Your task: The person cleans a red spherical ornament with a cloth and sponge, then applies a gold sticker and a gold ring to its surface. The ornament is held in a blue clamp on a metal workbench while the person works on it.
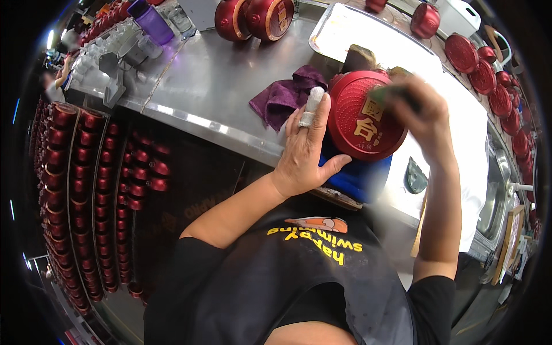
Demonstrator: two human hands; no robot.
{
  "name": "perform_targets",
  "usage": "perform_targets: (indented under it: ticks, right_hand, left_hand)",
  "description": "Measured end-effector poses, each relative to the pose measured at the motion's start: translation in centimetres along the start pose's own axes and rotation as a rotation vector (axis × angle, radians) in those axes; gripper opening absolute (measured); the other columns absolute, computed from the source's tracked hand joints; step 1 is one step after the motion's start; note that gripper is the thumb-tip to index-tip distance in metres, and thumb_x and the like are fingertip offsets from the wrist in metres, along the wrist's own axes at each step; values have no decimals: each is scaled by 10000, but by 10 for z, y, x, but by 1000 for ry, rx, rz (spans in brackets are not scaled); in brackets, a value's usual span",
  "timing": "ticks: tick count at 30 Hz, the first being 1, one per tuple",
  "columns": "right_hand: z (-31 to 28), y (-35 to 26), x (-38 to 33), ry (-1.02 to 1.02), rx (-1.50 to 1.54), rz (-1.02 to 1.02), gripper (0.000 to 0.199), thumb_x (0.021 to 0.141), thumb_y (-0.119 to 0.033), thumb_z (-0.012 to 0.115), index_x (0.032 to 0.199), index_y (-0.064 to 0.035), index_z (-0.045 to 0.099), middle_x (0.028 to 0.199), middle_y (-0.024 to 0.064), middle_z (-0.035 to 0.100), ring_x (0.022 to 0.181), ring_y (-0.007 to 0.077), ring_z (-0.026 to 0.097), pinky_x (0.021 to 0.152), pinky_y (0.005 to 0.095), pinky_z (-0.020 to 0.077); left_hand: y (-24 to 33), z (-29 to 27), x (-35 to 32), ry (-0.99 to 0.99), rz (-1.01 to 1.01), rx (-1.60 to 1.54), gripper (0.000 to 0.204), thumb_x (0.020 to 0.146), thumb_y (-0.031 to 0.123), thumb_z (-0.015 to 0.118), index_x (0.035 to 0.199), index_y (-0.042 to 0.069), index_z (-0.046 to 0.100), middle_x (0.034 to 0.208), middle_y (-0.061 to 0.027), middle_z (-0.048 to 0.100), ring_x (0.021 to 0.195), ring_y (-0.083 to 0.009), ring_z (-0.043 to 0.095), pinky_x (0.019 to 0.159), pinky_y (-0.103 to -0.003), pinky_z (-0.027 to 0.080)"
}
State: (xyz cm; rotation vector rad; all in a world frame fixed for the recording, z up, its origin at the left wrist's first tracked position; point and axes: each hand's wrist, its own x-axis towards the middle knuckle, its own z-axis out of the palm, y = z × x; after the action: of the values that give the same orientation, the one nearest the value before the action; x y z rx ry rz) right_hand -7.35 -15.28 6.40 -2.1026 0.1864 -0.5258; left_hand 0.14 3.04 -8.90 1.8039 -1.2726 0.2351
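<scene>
A round red jar with a studded face and raised gold characters lies on its side at the edge of the work table, its face tilted up. My left hand rests along the jar's left rim, fingers stretched out and thumb apart; white wrapping covers parts of its fingers. Closed around a dark green pad, my right hand is at the upper right of the jar's face, smeared by motion. Beneath the jar shows something blue. A crumpled purple cloth lies just beyond my left hand.
Two red jars stand at the back of the steel table. A white-lined tray is beyond my jar. A dark green piece lies on the white surface at right. Racks of red jars line the left; a purple bottle stands back left.
</scene>
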Motion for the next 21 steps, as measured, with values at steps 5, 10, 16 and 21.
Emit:
perform_targets:
  ticks: [5, 10, 16, 21]
  right_hand:
    - [3, 11, -23, -338, -420, -766, 348, 675, -139, 839, 1007, -168, 740, 813, 4, 615, 783, 159, 629, 803, 402, 456]
    - [-8, 35, -16, 145, -795, -568, 247, 808, -115, 776, 1049, -125, 720, 900, 64, 629, 817, 264, 642, 726, 376, 547]
    - [-33, 69, -133, -275, -250, -168, 418, 794, 61, 731, 1198, -24, 662, 1039, 132, 697, 948, 273, 713, 807, 391, 580]
    - [-129, 92, -226, 282, -645, 142, 447, 973, 139, 445, 1325, -32, 661, 1499, 145, 567, 1347, 256, 586, 955, 312, 571]
  left_hand:
    - [-1, -2, -3, -37, -39, -11, 1066, 884, 400, 759, 1633, -31, 137, 1628, -293, 304, 1485, -463, 322, 1181, -543, 236]
    - [0, -6, 2, -40, -18, -65, 1026, 877, 296, 795, 1608, -80, 182, 1599, -338, 316, 1466, -486, 353, 1186, -521, 279]
    - [-3, -3, -4, -83, -103, -210, 970, 916, 250, 770, 1602, -89, 175, 1618, -328, 292, 1507, -461, 306, 1237, -481, 241]
    - [37, -15, 15, 10, 218, -51, 583, 927, 217, 749, 1402, -49, 541, 1439, -265, 536, 1356, -397, 485, 1153, -483, 357]
